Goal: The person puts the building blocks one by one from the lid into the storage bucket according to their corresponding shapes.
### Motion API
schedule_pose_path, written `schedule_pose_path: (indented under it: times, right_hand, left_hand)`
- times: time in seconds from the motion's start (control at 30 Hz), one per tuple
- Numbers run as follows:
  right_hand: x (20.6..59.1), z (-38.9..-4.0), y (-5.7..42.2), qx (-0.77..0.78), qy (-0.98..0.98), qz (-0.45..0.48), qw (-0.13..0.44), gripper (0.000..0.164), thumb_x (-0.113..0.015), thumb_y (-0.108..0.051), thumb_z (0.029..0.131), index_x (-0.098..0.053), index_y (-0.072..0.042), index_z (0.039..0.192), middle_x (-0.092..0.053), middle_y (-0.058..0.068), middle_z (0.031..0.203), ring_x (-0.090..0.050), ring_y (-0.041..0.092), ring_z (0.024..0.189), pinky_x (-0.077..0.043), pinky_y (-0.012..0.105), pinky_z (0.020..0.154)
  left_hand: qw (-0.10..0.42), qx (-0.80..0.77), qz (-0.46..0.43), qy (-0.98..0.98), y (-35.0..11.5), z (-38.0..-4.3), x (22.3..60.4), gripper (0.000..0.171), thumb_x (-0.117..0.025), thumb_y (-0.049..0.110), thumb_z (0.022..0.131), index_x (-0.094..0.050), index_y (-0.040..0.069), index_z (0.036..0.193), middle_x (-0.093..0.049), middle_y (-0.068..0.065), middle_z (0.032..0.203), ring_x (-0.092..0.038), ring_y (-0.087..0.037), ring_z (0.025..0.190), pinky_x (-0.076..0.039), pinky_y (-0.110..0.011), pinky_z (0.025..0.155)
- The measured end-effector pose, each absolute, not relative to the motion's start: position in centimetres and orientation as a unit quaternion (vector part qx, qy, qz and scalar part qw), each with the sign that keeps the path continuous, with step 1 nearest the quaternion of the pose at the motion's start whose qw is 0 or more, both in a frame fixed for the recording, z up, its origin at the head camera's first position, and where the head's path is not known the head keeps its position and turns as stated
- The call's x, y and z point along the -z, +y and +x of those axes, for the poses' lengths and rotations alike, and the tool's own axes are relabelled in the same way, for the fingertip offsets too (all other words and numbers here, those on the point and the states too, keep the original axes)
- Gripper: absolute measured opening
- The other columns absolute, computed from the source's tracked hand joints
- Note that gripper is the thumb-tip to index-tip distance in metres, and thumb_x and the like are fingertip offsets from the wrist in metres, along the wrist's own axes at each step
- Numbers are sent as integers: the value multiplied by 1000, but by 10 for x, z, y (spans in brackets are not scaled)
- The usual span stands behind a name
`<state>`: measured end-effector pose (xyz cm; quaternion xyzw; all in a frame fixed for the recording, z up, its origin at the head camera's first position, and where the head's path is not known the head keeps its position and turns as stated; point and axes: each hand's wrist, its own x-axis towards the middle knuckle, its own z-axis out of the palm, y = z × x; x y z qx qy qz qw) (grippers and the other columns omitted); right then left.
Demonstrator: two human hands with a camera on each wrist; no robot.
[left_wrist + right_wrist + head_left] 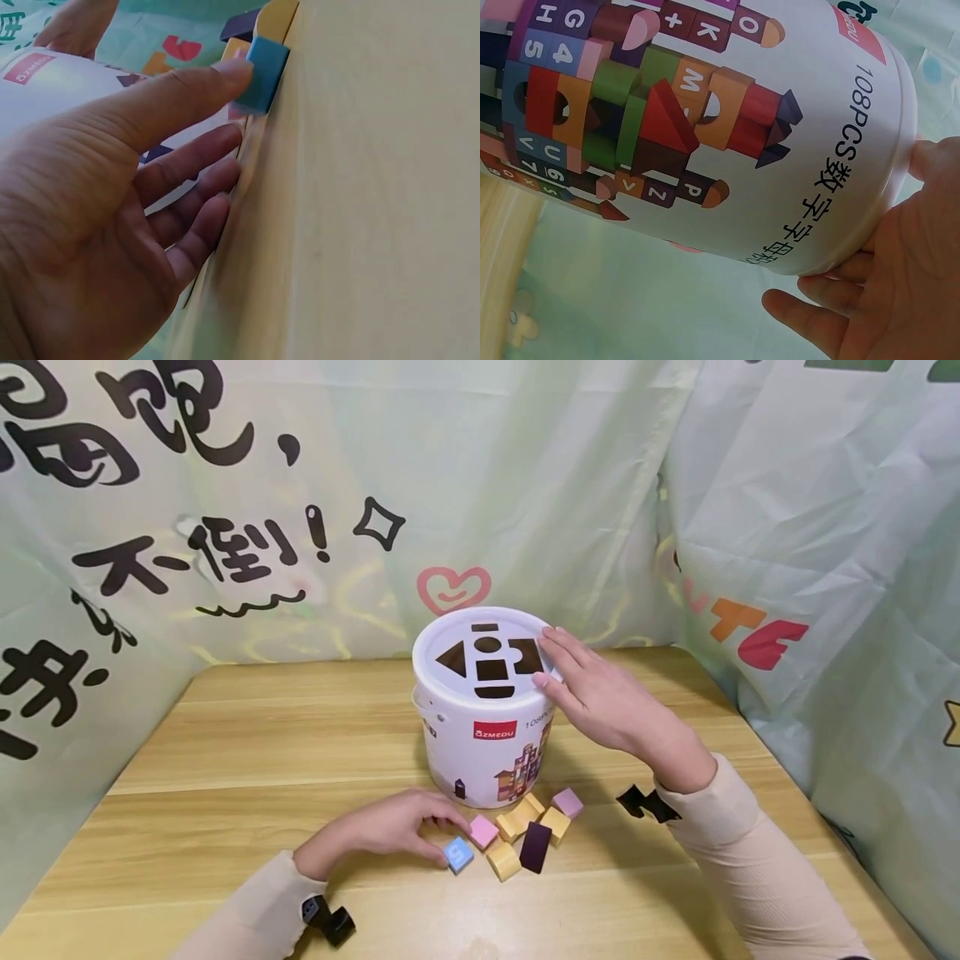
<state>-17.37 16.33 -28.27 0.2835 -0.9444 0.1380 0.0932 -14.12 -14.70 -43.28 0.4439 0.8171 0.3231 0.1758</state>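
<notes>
A white lidded bucket with printed toy blocks on its side stands upright on the table. Its lid has several shaped holes. My right hand rests on the lid's right rim, fingers extended. Low in front of the bucket, my left hand has its thumb beside a blue block marked 5. The left fingers are loosely bent near a pink block; whether the thumb touches the blue block I cannot tell. Also close by lie a yellow arched block and a dark block.
Behind those lie a yellow bridge-shaped block, another yellow block and a light purple block. The wooden table is bounded by printed fabric at the back and sides.
</notes>
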Motion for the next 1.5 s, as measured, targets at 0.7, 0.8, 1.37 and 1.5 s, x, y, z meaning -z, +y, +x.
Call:
schedule_pose_path:
  times: [0.7, 0.8, 1.37, 1.5]
  right_hand:
    - [283, -176, 163, -138, -944, 285, 94, 70, -28, -54, 103, -27, -6, 155, -19, 7, 161, -14, 23, 148, -22, 47, 116]
    - [283, -176, 163, -136, -944, 285, 93, 70, -28, -55, 103, -26, -6, 155, -19, 7, 161, -13, 22, 148, -22, 47, 116]
    - [284, -177, 163, -135, -941, 292, 102, 69, -29, -52, 104, -29, -4, 153, -22, 9, 160, -15, 23, 148, -24, 47, 115]
    - [284, -176, 164, -136, -942, 290, 99, 69, -29, -52, 104, -29, -4, 153, -21, 8, 161, -14, 23, 148, -25, 47, 115]
  left_hand:
    - [176, -290, 438, 832, -144, -138, 433, 34, -81, 20, 80, -71, 22, 112, -64, 16, 111, -54, -1, 98, -46, -24, 89]
    - [174, -283, 446, 831, -144, -137, 432, 33, -81, 19, 80, -71, 22, 112, -63, 16, 112, -54, -1, 98, -46, -24, 90]
    - [246, -396, 402, 788, -145, -135, 430, 32, -79, 5, 79, -68, 14, 109, -64, 10, 98, -62, -4, 85, -54, -23, 79]
    - [250, -403, 400, 784, -146, -135, 431, 31, -77, 5, 81, -69, 15, 109, -64, 10, 98, -62, -5, 87, -54, -23, 80]
